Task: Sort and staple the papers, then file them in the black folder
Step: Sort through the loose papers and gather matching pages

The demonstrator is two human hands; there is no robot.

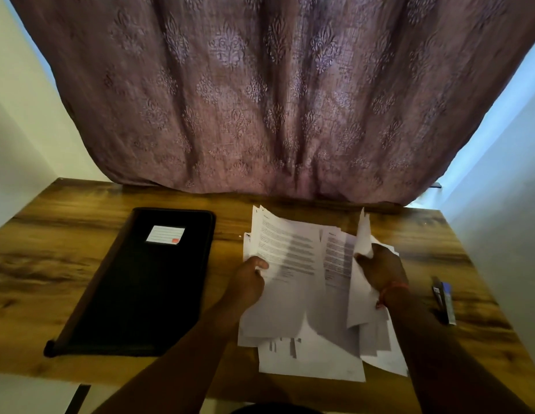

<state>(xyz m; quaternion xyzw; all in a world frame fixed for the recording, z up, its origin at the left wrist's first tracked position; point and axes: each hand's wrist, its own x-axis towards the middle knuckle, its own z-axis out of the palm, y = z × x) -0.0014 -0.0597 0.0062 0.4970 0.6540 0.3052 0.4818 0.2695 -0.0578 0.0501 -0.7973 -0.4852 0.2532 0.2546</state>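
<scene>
Nearest the viewer, at the front edge of a wooden desk, two bare forearms reach toward a loose heap of printed papers, the landmark for everything else. Lower sheets of the heap lie flat and askew on the desk. Above them, the left hand pinches the left edge of a raised printed page, thumb on top. The right hand grips another sheet at the heap's right side, bending it upright. Well to the right of the heap lies a small stapler, untouched. Left of the heap, apart from it, the black folder lies closed, a white label near its far end. Beyond the heap hangs a patterned purple curtain.

Sorting appears to be under way; nothing looks stapled or filed yet. Next, matching pages likely need gathering and squaring before the stapler is fetched.
</scene>
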